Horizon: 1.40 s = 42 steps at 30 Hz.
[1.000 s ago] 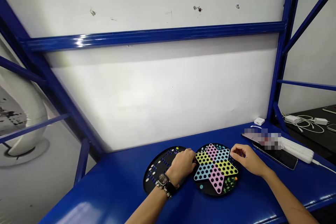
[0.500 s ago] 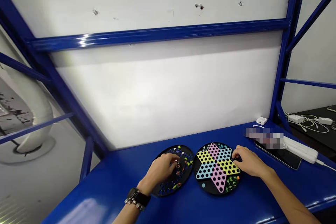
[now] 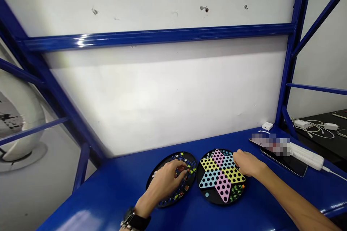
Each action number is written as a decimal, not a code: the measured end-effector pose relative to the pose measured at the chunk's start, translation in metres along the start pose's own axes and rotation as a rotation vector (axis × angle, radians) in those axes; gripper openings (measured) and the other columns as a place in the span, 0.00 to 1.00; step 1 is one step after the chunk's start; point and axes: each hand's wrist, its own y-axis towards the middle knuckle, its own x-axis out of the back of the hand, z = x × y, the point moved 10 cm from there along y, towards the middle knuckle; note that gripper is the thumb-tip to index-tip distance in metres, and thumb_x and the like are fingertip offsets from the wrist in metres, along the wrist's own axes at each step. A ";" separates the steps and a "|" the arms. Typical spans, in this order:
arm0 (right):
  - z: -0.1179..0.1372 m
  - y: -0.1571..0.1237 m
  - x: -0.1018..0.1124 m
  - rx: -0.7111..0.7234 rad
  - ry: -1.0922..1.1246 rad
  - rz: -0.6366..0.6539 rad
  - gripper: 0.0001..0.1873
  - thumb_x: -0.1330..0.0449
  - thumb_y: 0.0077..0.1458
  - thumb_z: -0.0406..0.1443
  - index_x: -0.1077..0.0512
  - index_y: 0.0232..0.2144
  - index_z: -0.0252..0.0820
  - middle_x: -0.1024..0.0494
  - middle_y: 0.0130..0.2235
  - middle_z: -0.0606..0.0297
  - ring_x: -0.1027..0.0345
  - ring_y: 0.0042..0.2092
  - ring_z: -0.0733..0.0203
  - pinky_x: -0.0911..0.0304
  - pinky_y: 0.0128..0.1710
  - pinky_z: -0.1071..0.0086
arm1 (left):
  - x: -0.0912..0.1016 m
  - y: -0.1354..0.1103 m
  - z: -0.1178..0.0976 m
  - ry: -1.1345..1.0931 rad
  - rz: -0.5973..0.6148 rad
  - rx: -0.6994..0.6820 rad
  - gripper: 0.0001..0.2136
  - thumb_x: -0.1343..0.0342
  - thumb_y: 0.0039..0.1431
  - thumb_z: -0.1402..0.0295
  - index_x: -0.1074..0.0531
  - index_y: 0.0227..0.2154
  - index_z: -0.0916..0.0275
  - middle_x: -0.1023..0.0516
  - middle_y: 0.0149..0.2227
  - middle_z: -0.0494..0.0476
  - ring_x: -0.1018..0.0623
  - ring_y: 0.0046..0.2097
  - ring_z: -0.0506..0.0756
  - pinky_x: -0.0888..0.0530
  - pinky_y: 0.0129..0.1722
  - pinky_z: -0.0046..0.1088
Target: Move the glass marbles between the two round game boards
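Note:
My left hand [image 3: 166, 177] hovers over a round black tray [image 3: 153, 184], its thumb and fingers apart and slightly curled, with nothing visible between them. Several marbles [image 3: 186, 188] and blue-rimmed holes show around the hand. Beside this tray lies a round Chinese checkers board [image 3: 206, 201] with a star of pink, yellow and blue points full of dark holes. At the board's upper right edge is my right hand [image 3: 245, 162], fingers bent inward and closed; their tips and anything they hold are hidden. Green marbles [image 3: 236, 192] sit in the board's lower right compartment.
Right of my right hand lie a dark phone [image 3: 291, 164] and a white power strip [image 3: 309, 156] with a cable. A small white case [image 3: 267, 126] stands behind them. Blue frame posts [image 3: 81, 166] rise beside the blue table [image 3: 121, 187], against a white wall panel.
My left hand has shifted slightly, and its thumb and fingers have spread apart. My right hand has turned over the board's edge, its fingertips now hidden. The whole view has moved a little.

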 end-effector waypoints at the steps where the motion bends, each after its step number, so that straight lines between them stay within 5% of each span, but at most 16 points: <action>1: 0.002 0.000 0.001 0.012 -0.014 0.002 0.20 0.46 0.32 0.14 0.34 0.23 0.41 0.26 0.34 0.58 0.26 0.31 0.53 0.51 0.24 0.70 | 0.001 0.000 -0.001 -0.008 -0.001 -0.008 0.13 0.51 0.62 0.60 0.23 0.41 0.54 0.19 0.40 0.51 0.23 0.37 0.54 0.31 0.35 0.28; 7: 0.004 0.000 0.007 0.027 0.025 0.029 0.19 0.45 0.30 0.15 0.29 0.22 0.39 0.24 0.32 0.58 0.25 0.32 0.54 0.47 0.24 0.71 | -0.004 -0.002 -0.020 -0.023 0.021 -0.058 0.13 0.51 0.64 0.61 0.23 0.43 0.54 0.20 0.44 0.53 0.22 0.41 0.56 0.29 0.42 0.31; 13: -0.015 0.005 0.000 -0.001 0.179 0.010 0.17 0.41 0.33 0.20 0.25 0.26 0.41 0.26 0.36 0.62 0.33 0.25 0.66 0.47 0.22 0.73 | -0.044 -0.036 -0.123 -0.098 0.124 -0.495 0.20 0.50 0.66 0.59 0.34 0.60 0.47 0.30 0.62 0.50 0.32 0.61 0.60 0.39 0.63 0.42; 16: -0.023 0.008 -0.006 0.001 0.243 0.016 0.15 0.38 0.35 0.23 0.24 0.28 0.43 0.27 0.37 0.64 0.37 0.25 0.68 0.47 0.22 0.74 | -0.064 -0.043 -0.151 -0.087 0.174 -0.587 0.25 0.49 0.64 0.55 0.39 0.63 0.48 0.33 0.64 0.53 0.34 0.63 0.62 0.44 0.66 0.48; 24: -0.030 0.014 -0.004 0.103 0.376 0.000 0.05 0.33 0.36 0.30 0.22 0.23 0.42 0.25 0.33 0.65 0.35 0.27 0.65 0.43 0.25 0.72 | -0.079 -0.045 -0.154 -0.024 0.159 -0.583 0.32 0.52 0.63 0.47 0.43 0.66 0.55 0.35 0.65 0.61 0.38 0.66 0.65 0.48 0.67 0.54; 30: -0.014 0.009 0.029 0.290 0.582 -0.133 0.05 0.35 0.46 0.37 0.21 0.22 0.42 0.26 0.22 0.69 0.36 0.26 0.65 0.44 0.26 0.72 | -0.061 -0.042 -0.145 -0.122 0.113 -0.540 0.25 0.49 0.64 0.51 0.39 0.62 0.49 0.32 0.63 0.55 0.31 0.60 0.62 0.36 0.62 0.48; 36: -0.011 0.018 0.040 0.222 1.345 -0.240 0.20 0.31 0.47 0.48 0.23 0.35 0.38 0.20 0.30 0.63 0.37 0.23 0.68 0.46 0.17 0.75 | -0.035 -0.018 -0.130 -0.210 -0.028 -0.432 0.19 0.50 0.66 0.62 0.34 0.58 0.54 0.29 0.59 0.58 0.29 0.58 0.58 0.31 0.59 0.39; 39: -0.046 0.024 0.034 0.088 1.723 -0.408 0.19 0.29 0.45 0.46 0.27 0.34 0.41 0.20 0.34 0.62 0.34 0.25 0.69 0.44 0.16 0.78 | -0.042 0.003 -0.150 -0.162 -0.002 -0.463 0.15 0.52 0.66 0.65 0.30 0.53 0.56 0.25 0.53 0.57 0.26 0.54 0.58 0.29 0.57 0.38; 42: -0.073 0.032 0.014 -0.082 1.880 -0.423 0.15 0.30 0.47 0.41 0.30 0.33 0.43 0.20 0.35 0.61 0.30 0.28 0.66 0.41 0.15 0.79 | -0.062 0.024 -0.182 -0.063 0.061 -0.528 0.16 0.50 0.65 0.64 0.29 0.53 0.58 0.24 0.50 0.60 0.23 0.51 0.60 0.26 0.52 0.38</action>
